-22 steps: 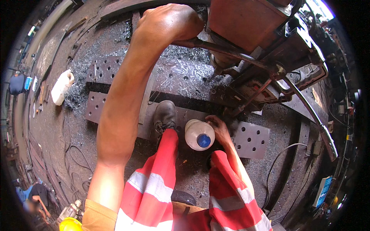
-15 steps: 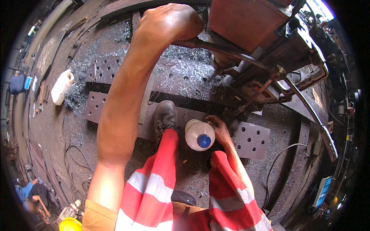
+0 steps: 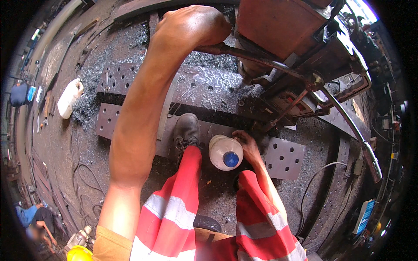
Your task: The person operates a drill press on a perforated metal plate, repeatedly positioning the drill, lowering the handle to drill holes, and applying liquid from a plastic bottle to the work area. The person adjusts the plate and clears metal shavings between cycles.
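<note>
High in the view, my left hand (image 3: pixel 191 26) is closed around one arm of a spoked feed handle (image 3: pixel 257 55). That handle belongs to a drilling machine (image 3: pixel 278 30) with a worn orange-red body, standing over a steel plate (image 3: pixel 213 80) with drilled holes and metal shavings. Between my knees a whitish plastic bottle (image 3: pixel 221 148) with a blue cap stands on a nearer drilled plate (image 3: pixel 285 158). My right hand (image 3: pixel 247 144) is curled against the far right side of this bottle. Some of its fingers are hidden from sight.
My boot (image 3: pixel 187 130) rests on the nearer plate. A white jerrycan (image 3: pixel 69 99) stands at the left beside heaped shavings. Cables (image 3: pixel 80 174) run over the floor. Another handle arm (image 3: pixel 352 132) juts out to the right. Another person (image 3: pixel 39 224) sits at the far lower left.
</note>
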A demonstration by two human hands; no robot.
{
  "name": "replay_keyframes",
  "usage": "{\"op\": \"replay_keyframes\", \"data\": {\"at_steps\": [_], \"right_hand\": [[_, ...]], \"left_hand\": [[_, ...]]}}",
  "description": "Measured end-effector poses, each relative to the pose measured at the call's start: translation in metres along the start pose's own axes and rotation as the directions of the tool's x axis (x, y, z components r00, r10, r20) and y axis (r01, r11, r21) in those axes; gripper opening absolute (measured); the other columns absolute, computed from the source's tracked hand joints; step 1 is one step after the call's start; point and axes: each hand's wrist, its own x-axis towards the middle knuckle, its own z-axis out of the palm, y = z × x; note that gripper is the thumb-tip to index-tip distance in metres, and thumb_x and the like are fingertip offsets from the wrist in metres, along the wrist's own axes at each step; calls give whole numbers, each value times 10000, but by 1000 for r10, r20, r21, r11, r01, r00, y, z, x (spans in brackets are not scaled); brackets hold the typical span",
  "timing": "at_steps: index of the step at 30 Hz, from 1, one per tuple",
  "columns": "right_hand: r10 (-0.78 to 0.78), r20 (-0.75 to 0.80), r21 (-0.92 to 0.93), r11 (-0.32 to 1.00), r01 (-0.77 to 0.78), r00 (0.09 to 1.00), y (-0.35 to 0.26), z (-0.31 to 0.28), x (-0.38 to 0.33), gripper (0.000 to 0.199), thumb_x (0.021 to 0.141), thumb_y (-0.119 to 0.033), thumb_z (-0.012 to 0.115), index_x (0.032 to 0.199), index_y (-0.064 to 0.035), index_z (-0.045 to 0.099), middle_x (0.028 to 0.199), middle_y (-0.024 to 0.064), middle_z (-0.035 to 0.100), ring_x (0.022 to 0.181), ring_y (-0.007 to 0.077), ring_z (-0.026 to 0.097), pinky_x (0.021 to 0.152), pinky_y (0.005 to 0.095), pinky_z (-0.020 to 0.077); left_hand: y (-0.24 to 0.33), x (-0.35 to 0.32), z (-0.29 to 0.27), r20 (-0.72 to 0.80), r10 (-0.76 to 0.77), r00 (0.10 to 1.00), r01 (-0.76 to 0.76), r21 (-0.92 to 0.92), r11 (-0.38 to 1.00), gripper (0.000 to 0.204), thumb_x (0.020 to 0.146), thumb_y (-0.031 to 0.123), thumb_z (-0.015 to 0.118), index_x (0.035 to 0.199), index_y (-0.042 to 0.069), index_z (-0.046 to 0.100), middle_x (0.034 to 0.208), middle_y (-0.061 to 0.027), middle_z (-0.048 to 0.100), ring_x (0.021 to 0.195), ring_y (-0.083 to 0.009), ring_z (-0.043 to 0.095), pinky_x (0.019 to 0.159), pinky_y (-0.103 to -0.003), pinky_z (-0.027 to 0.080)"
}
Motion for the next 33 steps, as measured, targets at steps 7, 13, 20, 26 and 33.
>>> {"op": "replay_keyframes", "data": {"at_steps": [7, 13, 20, 26, 33], "right_hand": [[-3, -17, 15, 1000, 3, 1000, 12, -5, -1, 257, 974, -161, 608, 1178, -10, 646, 1095, 117, 703, 1056, 195, 655, 945, 330, 499], [-8, -52, -24, 1000, 7, 999, 12, -12, -5, 255, 972, -155, 614, 1176, -6, 645, 1095, 123, 705, 1049, 199, 661, 946, 333, 502], [2, -35, -7, 1000, -3, 999, 9, -11, -5, 249, 971, -153, 612, 1170, -7, 647, 1089, 121, 706, 1050, 207, 662, 949, 337, 502], [-7, -21, -19, 1000, 6, 1000, 9, -7, -3, 248, 970, -150, 609, 1170, -10, 647, 1085, 117, 705, 1048, 205, 660, 948, 332, 500], [1, -42, -7, 1000, -1, 999, 17, -13, -4, 254, 968, -154, 614, 1176, -12, 647, 1100, 121, 703, 1059, 206, 659, 952, 333, 498]], "left_hand": [[2, 5, 13, -46, 0, 999, -1, -27, 1000, 388, 961, 386, 517, 1019, 77, 745, 976, -229, 701, 941, -371, 713, 879, -417, 535], [1, 13, 27, -94, 56, 994, -60, -37, 998, 380, 965, 385, 518, 1048, 90, 743, 1012, -230, 697, 989, -368, 709, 892, -407, 534], [-1, 18, 34, -81, -21, 997, 9, -147, 989, 364, 755, 294, 721, 1075, 123, 750, 1093, -224, 713, 1037, -379, 710, 933, -424, 523], [-6, 8, 22, -72, 49, 996, -56, -93, 994, 333, 738, 309, 779, 999, 102, 759, 1009, -199, 734, 979, -370, 723, 885, -408, 543], [-1, 17, 38, -131, 70, 989, -78, -55, 995, 381, 973, 372, 513, 996, 67, 740, 900, -230, 681, 875, -343, 718, 824, -399, 544]]}}
